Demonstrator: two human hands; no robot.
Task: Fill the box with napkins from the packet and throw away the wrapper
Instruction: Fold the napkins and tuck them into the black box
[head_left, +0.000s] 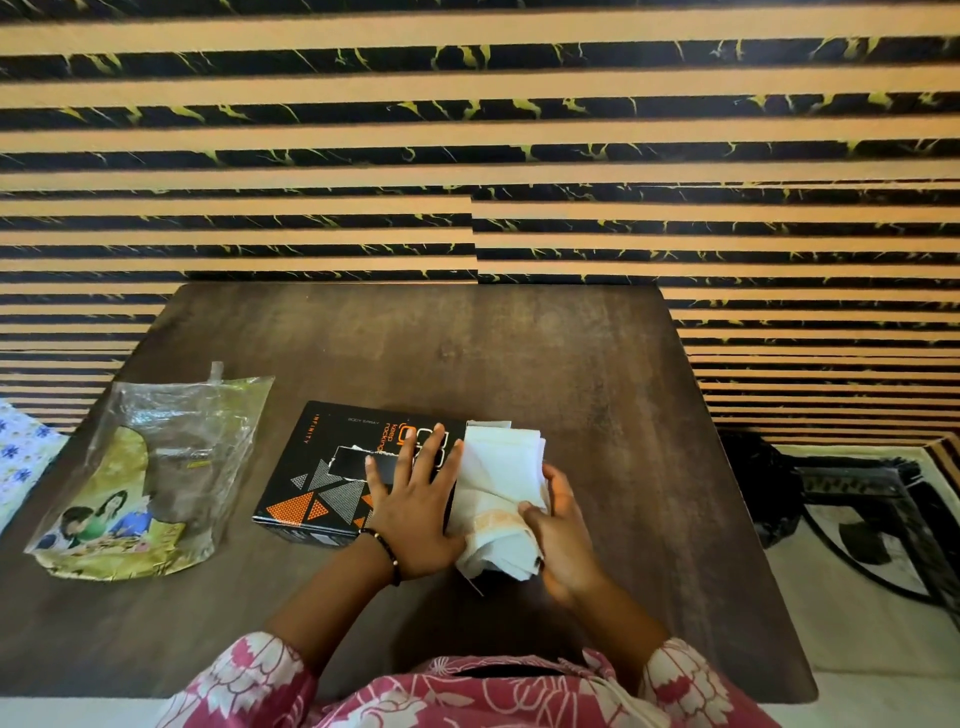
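Observation:
A black box (322, 467) with orange and grey triangles lies flat in the middle of the dark wooden table (545, 358). My left hand (415, 509) rests flat on its top, fingers spread. A stack of white napkins (498, 488) sticks out of the box's right end. My right hand (561, 535) grips the near side of that stack. The clear plastic wrapper (156, 467), printed in yellow-green with people on it, lies on the table's left part, apart from both hands.
A striped black-and-tan wall rises behind the table. A floral cloth (21, 462) shows at the left edge. A patterned mat (862, 519) lies to the right of the table. My pink floral sleeves fill the bottom.

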